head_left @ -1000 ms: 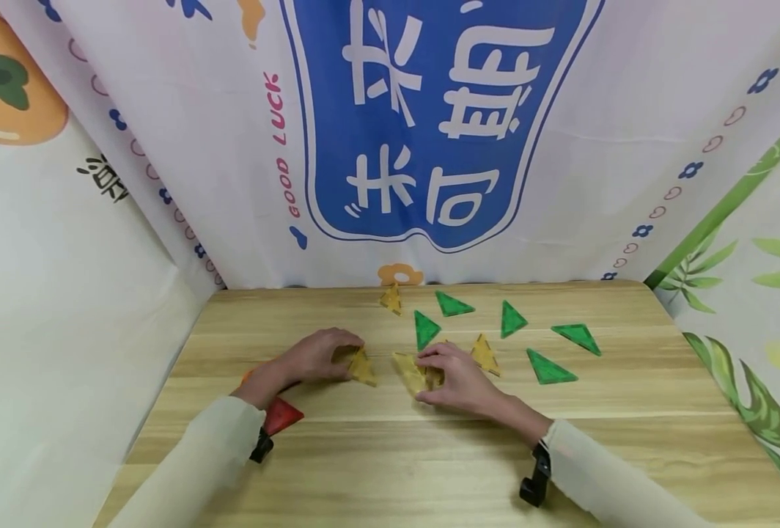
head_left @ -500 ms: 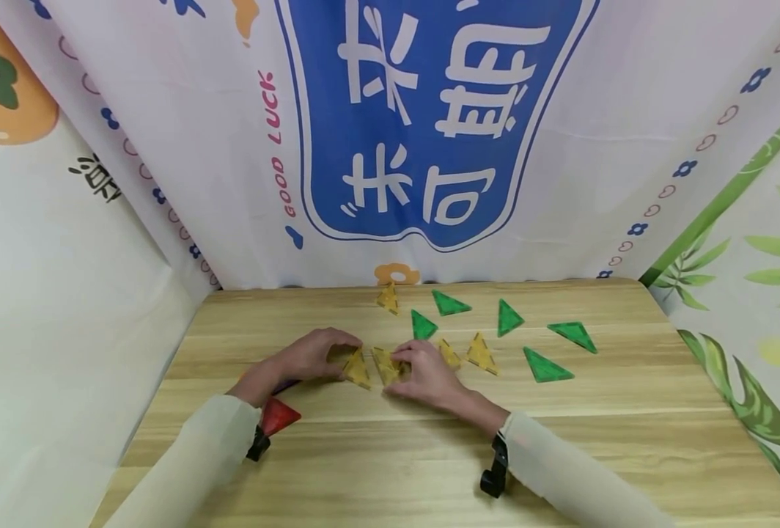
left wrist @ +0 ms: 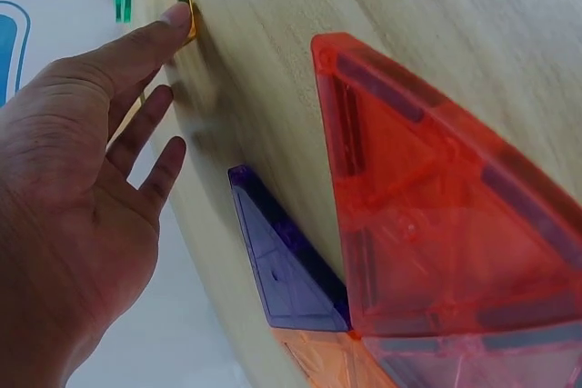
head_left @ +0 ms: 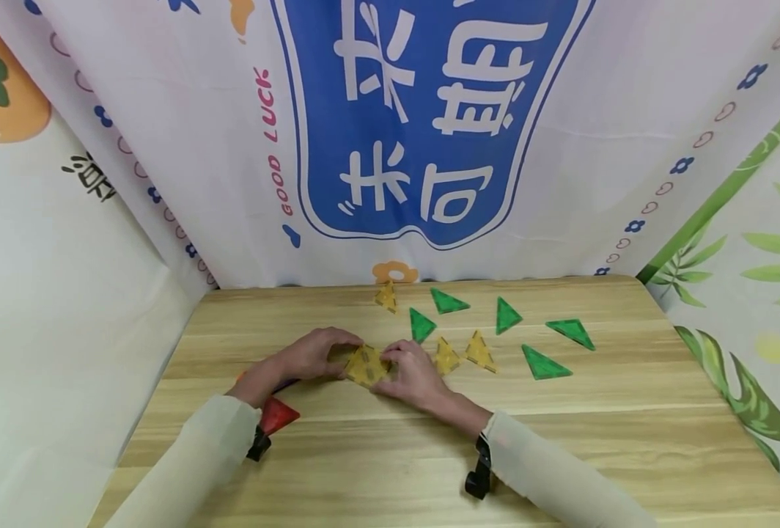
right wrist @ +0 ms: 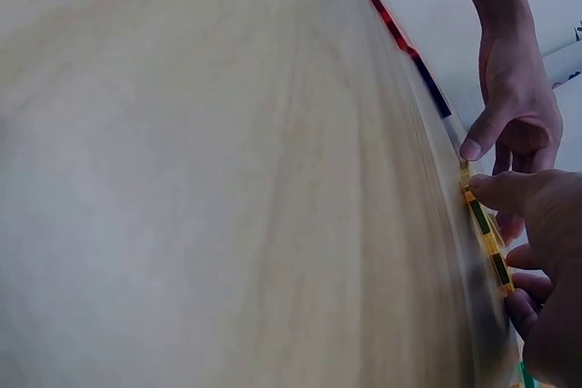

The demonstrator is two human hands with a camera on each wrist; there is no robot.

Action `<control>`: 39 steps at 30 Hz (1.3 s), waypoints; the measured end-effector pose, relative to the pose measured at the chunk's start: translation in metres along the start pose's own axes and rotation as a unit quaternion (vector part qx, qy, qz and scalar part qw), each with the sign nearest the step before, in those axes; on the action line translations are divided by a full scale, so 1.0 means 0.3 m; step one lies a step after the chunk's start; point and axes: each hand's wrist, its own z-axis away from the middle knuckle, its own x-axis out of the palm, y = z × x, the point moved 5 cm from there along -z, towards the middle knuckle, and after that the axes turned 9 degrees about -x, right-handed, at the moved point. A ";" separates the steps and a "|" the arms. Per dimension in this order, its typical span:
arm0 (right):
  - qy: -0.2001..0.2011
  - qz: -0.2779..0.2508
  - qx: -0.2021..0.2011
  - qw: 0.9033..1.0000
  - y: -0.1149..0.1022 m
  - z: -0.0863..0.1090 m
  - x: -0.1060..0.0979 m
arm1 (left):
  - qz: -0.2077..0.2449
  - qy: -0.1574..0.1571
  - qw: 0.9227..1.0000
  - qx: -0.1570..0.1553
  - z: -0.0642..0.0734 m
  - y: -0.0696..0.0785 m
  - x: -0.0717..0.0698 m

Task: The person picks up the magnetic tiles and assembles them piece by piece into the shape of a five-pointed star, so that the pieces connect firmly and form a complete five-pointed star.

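Two yellow triangular magnetic tiles (head_left: pixel 366 365) meet along an edge on the table, forming a larger shape. My left hand (head_left: pixel 314 354) pinches the left one at its side, its thumb on the tile's edge (left wrist: pixel 185 2) in the left wrist view. From the other side my right hand (head_left: pixel 411 372) grips the right tile, thumb and fingers at its corners. The right wrist view has both hands close together, the right hand (right wrist: pixel 555 243) nearer the camera. Under my left forearm lie a red tile (head_left: pixel 278 416), a purple tile (left wrist: pixel 286 265) and an orange tile (left wrist: pixel 318 352), partly hidden in the head view.
Right of my hands lie two yellow triangles (head_left: pixel 479 352), with several green triangles (head_left: pixel 545 362) beyond and beside them. Another yellow triangle (head_left: pixel 386 297) is near the table's back edge, against the printed cloth (head_left: pixel 232 147). The wooden table (head_left: pixel 363 469) extends towards me.
My right hand has moved left, carrying its yellow tile from apart until it meets the left one. My left hand has stayed nearly still on its tile.
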 end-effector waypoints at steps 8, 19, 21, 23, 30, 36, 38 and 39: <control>-0.016 0.000 -0.002 1.000 -0.022 -0.018 0.011 | -0.015 0.020 1.000 0.017 0.010 -0.022 -0.015; -0.044 -0.036 -0.021 0.998 -0.031 -0.012 -0.012 | -0.022 0.030 0.999 0.003 0.038 -0.023 -0.022; -0.045 -0.044 -0.029 0.998 -0.025 0.006 -0.037 | -0.021 0.037 0.999 0.003 0.034 -0.004 -0.023; -0.044 -0.048 -0.038 0.997 -0.017 0.027 -0.066 | -0.021 0.047 0.999 0.005 0.029 0.018 -0.023; -0.045 -0.046 -0.049 0.997 0.042 0.124 -0.194 | 0.022 0.050 0.998 -0.008 -0.010 0.096 0.009; -0.032 -0.023 -0.046 0.998 0.109 0.214 -0.298 | 0.012 0.039 0.999 0.000 -0.060 0.167 0.064; -0.023 -0.010 -0.046 0.999 0.132 0.244 -0.333 | 0.003 0.038 0.999 0.006 -0.079 0.192 0.079; -0.019 -0.004 -0.047 0.999 0.144 0.260 -0.349 | -0.001 0.037 0.999 0.007 -0.089 0.203 0.087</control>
